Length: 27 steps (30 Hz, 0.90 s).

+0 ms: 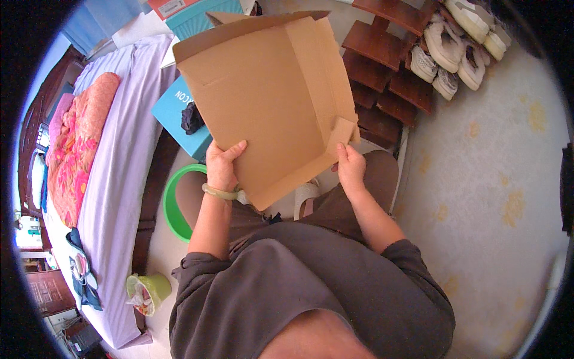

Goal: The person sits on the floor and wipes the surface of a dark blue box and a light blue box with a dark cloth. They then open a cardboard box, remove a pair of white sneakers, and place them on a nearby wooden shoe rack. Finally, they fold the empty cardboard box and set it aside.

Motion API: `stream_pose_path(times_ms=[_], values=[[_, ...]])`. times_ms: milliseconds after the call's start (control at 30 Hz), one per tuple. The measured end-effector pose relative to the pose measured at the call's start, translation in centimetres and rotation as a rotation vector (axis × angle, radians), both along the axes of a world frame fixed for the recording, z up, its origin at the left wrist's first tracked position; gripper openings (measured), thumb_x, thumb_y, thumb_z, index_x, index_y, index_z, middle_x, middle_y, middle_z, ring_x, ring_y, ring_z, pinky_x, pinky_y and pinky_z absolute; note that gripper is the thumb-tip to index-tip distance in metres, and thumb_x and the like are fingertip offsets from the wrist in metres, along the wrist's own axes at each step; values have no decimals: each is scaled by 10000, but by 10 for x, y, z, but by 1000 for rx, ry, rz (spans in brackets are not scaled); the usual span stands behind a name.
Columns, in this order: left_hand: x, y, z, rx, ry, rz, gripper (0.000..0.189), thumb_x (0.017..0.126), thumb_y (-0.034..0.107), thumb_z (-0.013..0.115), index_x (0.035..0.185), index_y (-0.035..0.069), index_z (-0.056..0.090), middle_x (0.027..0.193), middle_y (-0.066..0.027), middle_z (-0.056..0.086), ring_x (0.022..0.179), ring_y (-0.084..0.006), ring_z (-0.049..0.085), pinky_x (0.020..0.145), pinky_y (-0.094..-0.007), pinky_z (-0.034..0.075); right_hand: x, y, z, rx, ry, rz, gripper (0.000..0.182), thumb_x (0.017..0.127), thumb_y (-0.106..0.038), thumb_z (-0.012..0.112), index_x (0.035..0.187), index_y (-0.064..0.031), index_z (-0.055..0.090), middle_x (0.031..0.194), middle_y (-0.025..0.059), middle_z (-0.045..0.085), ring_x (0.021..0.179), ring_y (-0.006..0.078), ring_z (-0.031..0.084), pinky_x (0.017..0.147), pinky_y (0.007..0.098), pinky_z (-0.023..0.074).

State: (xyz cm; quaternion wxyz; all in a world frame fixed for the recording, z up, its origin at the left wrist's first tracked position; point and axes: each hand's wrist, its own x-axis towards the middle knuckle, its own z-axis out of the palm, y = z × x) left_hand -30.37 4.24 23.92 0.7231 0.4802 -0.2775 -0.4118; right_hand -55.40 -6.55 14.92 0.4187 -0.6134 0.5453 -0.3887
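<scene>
A large, partly unfolded sheet of brown cardboard (pixel 255 94) is held up in front of me, creased along its sides. My left hand (pixel 222 166) grips its left edge, thumb on the near face and a pale bangle (pixel 219 192) on the wrist. At the lower right corner, my right hand (pixel 351 167) pinches a small folded flap (pixel 341 131). Both hands' other fingers are mostly hidden behind the board. Behind its left edge sits a blue box (pixel 172 121) with a crumpled black item (pixel 192 119) on top.
A green basin (pixel 170 206) stands by my left leg, near a yellow-green waste bin (pixel 154 289). The bed (pixel 121 179) with a floral quilt (pixel 80 148) runs along the left. A wooden shoe rack (pixel 374 45) with several white shoes (pixel 441 42) stands against the patterned wall (pixel 484 170).
</scene>
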Motion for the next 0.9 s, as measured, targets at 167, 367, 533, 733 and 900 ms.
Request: stream_pose_path(times_ms=[167, 367, 533, 733, 900], values=[[-9, 2, 5, -8, 32, 43, 335, 775, -69, 602, 1100, -8, 551, 1044, -106, 637, 917, -213, 622, 828, -340, 500, -7, 18, -15, 311, -594, -75, 310, 964, -299, 485, 821, -43, 588, 662, 50, 604, 499, 143, 544, 465, 269, 384], [-25, 3, 4, 12, 71, 24, 311, 786, -94, 592, 1084, -7, 566, 1025, -102, 645, 889, -196, 632, 795, -323, 518, -19, 25, -55, 575, -916, -133, 265, 946, -336, 518, 955, -74, 550, 742, 43, 587, 573, 159, 538, 484, 289, 392], [-21, 1, 8, -5, 77, -21, 366, 757, -74, 612, 1109, 2, 546, 1046, -113, 642, 911, -236, 625, 833, -365, 502, -18, 17, -62, 677, -1050, 30, 295, 936, -371, 522, 997, -83, 537, 784, 57, 575, 650, 190, 537, 560, 323, 408], [-23, 3, 15, 8, -31, -5, 327, 792, -80, 601, 1109, -5, 570, 1015, -73, 646, 881, -165, 621, 790, -280, 500, -20, 18, -53, 790, -934, 271, 333, 936, -398, 514, 1022, -79, 557, 838, 52, 633, 713, 174, 584, 579, 304, 408], [-25, 8, 5, 36, -196, -26, 300, 804, -40, 624, 1101, -19, 586, 1019, -58, 652, 910, -133, 606, 810, -277, 486, -31, 22, -28, 735, -363, 355, 283, 947, -291, 503, 1028, -25, 553, 825, 111, 669, 649, 192, 649, 493, 251, 421]])
